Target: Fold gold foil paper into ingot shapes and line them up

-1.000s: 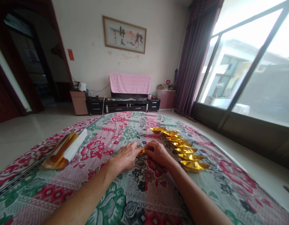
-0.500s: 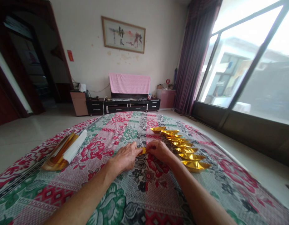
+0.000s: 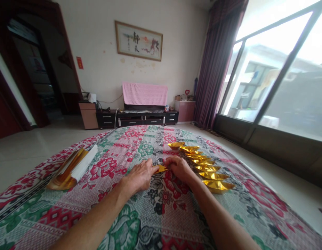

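A small folded piece of gold foil paper (image 3: 161,168) lies between my hands on the flowered tablecloth (image 3: 150,222). My left hand (image 3: 142,174) grips its left end, thumb and fingers closed. At its right tip is my right hand (image 3: 178,167), fingers curled and pinched together on the end of the foil. Several gold foil boat shapes (image 3: 218,185) stand in a slanting row to the right of my right hand. Over at the left of the table rests a curved stack of gold and white paper sheets (image 3: 72,168).
Beyond the round table stands a low black cabinet (image 3: 142,120) with a pink cloth (image 3: 144,93) over a screen. A framed picture (image 3: 138,41) hangs above it. Purple curtains (image 3: 215,66) and a large window are at the right, a dark doorway at the left.
My right hand has shifted slightly right, and more of the gold foil shows between my hands, now with a pointed right end. My left hand has barely moved.
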